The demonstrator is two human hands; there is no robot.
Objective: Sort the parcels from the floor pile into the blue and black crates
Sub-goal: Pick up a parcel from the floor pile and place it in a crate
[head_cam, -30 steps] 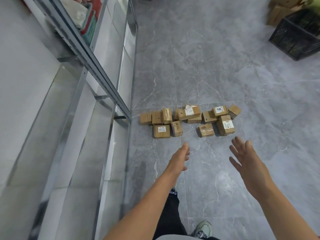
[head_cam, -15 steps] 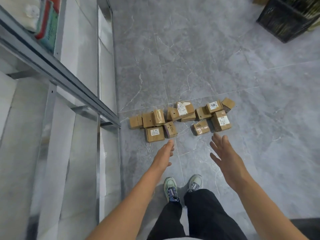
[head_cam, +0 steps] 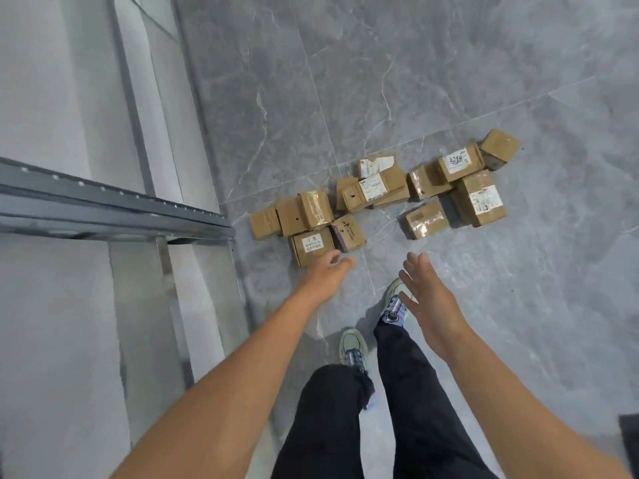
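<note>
the parcels (head_cam: 380,198) lie in a loose row on the grey floor (head_cam: 449,81) at centre frame, just right of the metal shelf rail (head_cam: 114,212). the left hand (head_cam: 325,273) reaches low at the nearest labelled parcel (head_cam: 311,245), fingers loosely bent and holding nothing; whether they touch it i cannot tell. the right hand (head_cam: 430,299) hovers lower centre-right, fingers straight and spread, likely readied for a second box. neither crate is in view.

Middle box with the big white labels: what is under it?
The labelled box rests on a flat brown box, whose front edge sticks out below. A smaller box sits against its left side. Whatever lies further beneath is covered.
</note>
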